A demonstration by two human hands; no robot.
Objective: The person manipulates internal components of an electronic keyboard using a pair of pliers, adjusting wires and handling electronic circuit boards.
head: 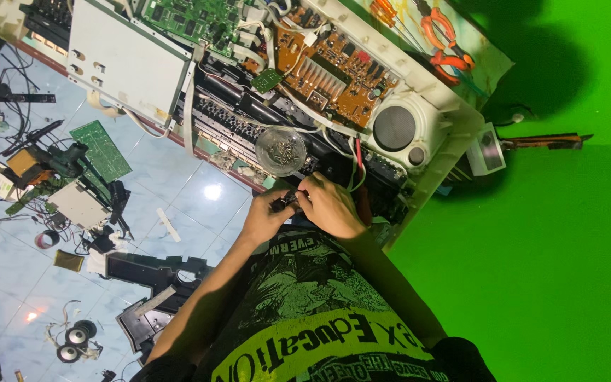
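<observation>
Black cloth with green and yellow print (312, 311) filled the foreground, below the opened electronic keyboard (419, 141). Just at that keyboard's near edge, the left hand (266, 216) and right hand (330, 206) met, both pinched narrowly around a small dark part (286, 200). A clear dish of screws (281, 151) sat on the keyboard just beyond them, beside its round speaker (394, 128) and orange circuit board (334, 71).
</observation>
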